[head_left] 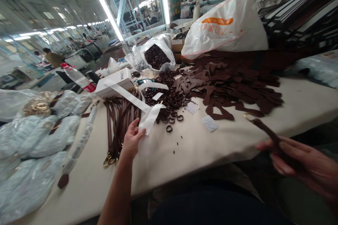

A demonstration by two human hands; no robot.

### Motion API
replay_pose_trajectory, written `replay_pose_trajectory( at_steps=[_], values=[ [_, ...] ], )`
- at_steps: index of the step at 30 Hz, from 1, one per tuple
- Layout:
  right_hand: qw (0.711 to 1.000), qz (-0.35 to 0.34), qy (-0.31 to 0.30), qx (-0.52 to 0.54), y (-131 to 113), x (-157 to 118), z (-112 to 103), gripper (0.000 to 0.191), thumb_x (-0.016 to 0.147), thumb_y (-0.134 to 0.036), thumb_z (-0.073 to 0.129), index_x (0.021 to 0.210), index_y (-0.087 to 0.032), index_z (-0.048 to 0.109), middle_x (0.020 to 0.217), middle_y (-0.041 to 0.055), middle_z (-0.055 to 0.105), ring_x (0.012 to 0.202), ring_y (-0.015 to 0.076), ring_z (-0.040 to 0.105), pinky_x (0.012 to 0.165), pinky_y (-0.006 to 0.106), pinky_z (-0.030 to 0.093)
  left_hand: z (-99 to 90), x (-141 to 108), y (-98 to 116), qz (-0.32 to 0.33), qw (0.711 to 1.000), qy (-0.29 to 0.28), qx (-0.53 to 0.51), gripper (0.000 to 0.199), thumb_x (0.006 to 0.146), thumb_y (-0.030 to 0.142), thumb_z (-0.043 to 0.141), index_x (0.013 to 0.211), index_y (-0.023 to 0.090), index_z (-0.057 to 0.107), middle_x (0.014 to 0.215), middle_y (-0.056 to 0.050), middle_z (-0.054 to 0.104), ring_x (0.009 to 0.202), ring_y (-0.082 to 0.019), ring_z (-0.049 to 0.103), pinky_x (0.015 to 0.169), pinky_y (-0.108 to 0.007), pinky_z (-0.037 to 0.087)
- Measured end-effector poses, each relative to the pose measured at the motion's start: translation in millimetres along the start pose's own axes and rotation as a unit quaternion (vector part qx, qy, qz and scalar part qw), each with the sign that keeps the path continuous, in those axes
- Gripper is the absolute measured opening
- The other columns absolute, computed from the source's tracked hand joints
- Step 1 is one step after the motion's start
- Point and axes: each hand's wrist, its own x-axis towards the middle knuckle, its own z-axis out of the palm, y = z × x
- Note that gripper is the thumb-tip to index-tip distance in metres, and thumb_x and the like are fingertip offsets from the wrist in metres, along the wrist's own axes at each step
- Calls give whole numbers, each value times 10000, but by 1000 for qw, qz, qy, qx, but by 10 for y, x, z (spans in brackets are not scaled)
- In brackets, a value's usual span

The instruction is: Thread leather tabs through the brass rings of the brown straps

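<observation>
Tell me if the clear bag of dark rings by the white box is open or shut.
Open: the clear bag's mouth gapes, showing the dark rings inside.

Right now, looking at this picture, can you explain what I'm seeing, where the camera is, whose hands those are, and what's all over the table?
There is no machine here. The one picture comes from a camera worn on a person's head, looking forward and down, so the two bare hands belong to the wearer.

The left hand touches the end of a white strip, next to a bundle of brown straps with gold buckles. The right hand, blurred at the lower right, holds a dark brown strap piece.

On the pale table lie a heap of small dark rings, a pile of brown cut pieces, a white box, a plastic bottle, a white bag with orange print and wrapped pale bundles at the left. Other people work far behind.
</observation>
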Motion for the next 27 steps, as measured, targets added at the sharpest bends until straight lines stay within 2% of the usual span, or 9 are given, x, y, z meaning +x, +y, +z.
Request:
replay_pose_trajectory(
  at_steps=[2, 4, 6, 8, 13, 16, 19, 23, 27],
  values=[
    [993, 28, -105, 42, -44, 123, 181, 579, 787, -692, 671, 932, -145, 790, 492, 28, 500, 488, 88, 469, 505, 278, 325, 149, -144, -132, -42, 998, -27, -48, 938, 563, 419, 872, 1381, 189, 473, 865, -21, 712, 699, -159, 658, 667, -266, 535],
    [985, 31, -161, 54, -65, 238, 362, 565, 792, -671, 677, 957, -141, 782, 519, 30, 535, 498, 84, 469, 515, 250, 330, 239, -233, -237, -80, 994, -72, -30, 789, 579, 430, 855, 1267, 168, 573, 850, -33, 714, 682, -164, 647, 651, -271, 523],
    [981, 23, -192, 35, -59, 341, 506, 589, 757, -680, 711, 967, -133, 766, 525, 36, 559, 490, 97, 468, 496, 232, 334, 260, -282, -306, -96, 990, -104, 26, 578, 597, 457, 840, 1050, 137, 681, 782, -34, 703, 611, -151, 602, 580, -255, 481],
    [978, 14, -207, 16, -28, 431, 611, 615, 740, -688, 727, 992, -127, 749, 536, 40, 575, 485, 107, 464, 471, 224, 323, 234, -319, -340, -97, 987, -108, 71, 465, 612, 499, 825, 855, 120, 710, 694, -25, 672, 554, -135, 547, 523, -238, 425],
    [972, 15, -235, 18, 106, 581, 838, 624, 801, -673, 679, 1084, -119, 723, 576, 43, 597, 525, 117, 494, 483, 219, 312, 204, -490, -319, -119, 986, -114, 26, 531, 693, 642, 717, 876, 144, 701, 677, -24, 638, 576, -152, 536, 571, -266, 435],
    [964, 25, -263, 26, 208, 638, 996, 603, 817, -646, 679, 1130, -132, 715, 598, 35, 612, 548, 120, 515, 522, 224, 343, 302, -612, -263, -53, 975, -162, 141, 410, 822, 566, 616, 791, 161, 676, 674, -24, 606, 625, -164, 520, 609, -268, 401],
    [954, 31, -298, 36, 283, 678, 1170, 575, 800, -615, 713, 1145, -155, 708, 690, 36, 655, 587, 126, 551, 587, 240, 391, 456, -659, -229, 52, 937, -174, 297, 331, 915, 414, 511, 727, 176, 644, 657, -16, 581, 657, -171, 504, 641, -273, 359],
    [943, 58, -326, 29, 290, 721, 1418, 613, 773, -626, 728, 1130, -128, 697, 656, 30, 653, 592, 120, 555, 581, 226, 357, 692, -621, -302, 62, 940, -197, 270, 276, 925, 367, 494, 818, 178, 664, 717, -22, 624, 690, -177, 538, 657, -270, 373],
    [940, 74, -332, 36, 262, 805, 1612, 647, 733, -637, 745, 1112, -116, 693, 602, 9, 622, 516, 94, 496, 504, 214, 279, 869, -591, -425, 57, 962, -181, 197, 243, 885, 376, 568, 759, 176, 624, 677, -2, 574, 652, -154, 493, 626, -260, 367]
  ],
)
